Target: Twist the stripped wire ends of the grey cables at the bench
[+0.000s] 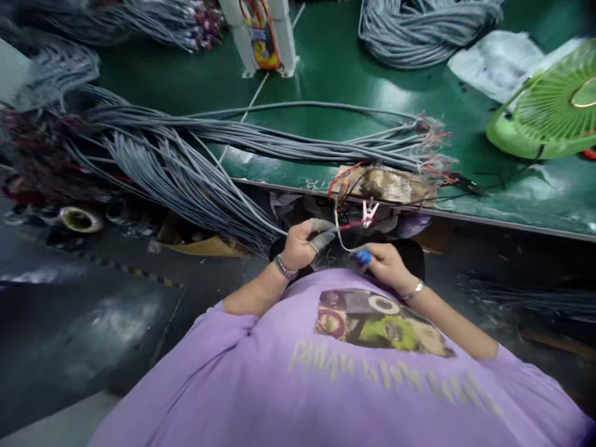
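Observation:
My left hand (300, 245), with grey covers on its fingertips, is closed around the end of a grey cable (261, 218). That cable runs back up to the left into a hanging bundle (172, 177). Close by on the right, my right hand (384, 264) is pinched on a thin white wire (342, 241); a blue cover sits on one finger. The wire curves up from the right fingers past the left fingertips toward the bench edge. A pale pink clothespin (370, 213) hangs just above, beside red wires (351, 224). The exact fingertip contact is blurred.
Grey cables with stripped reddish ends (431, 146) lie along the green bench (321, 77). A stained block (386, 184) sits at its edge. Farther off are a coiled cable bundle (419, 31), a green fan (544, 105) and an orange-yellow device (264, 43) in a white holder.

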